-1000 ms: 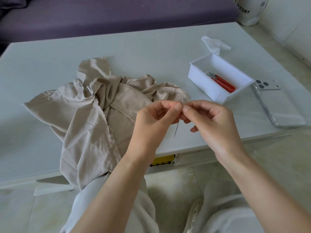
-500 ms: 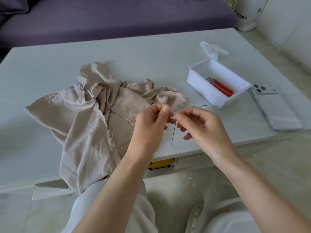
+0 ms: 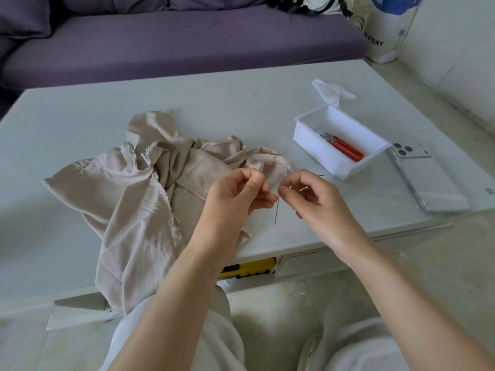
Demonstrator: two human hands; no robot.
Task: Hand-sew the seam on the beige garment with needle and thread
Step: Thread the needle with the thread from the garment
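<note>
Pinching the needle point(image 3: 276, 212) near its top, our right hand point(image 3: 318, 199) let it hang point down above the surface point(image 3: 80, 116); our left hand point(image 3: 235, 199) was closed on what we judged thread, too fine to confirm. Needle: stiff, light, slippery. Beige garment point(image 3: 139, 210): soft, limp, crumpled alongside, best gripped by its stitched seam.

White table point(image 3: 80, 116), beige garment point(image 3: 139, 210), tray point(image 3: 316, 145), phone point(image 3: 434, 186)
</note>
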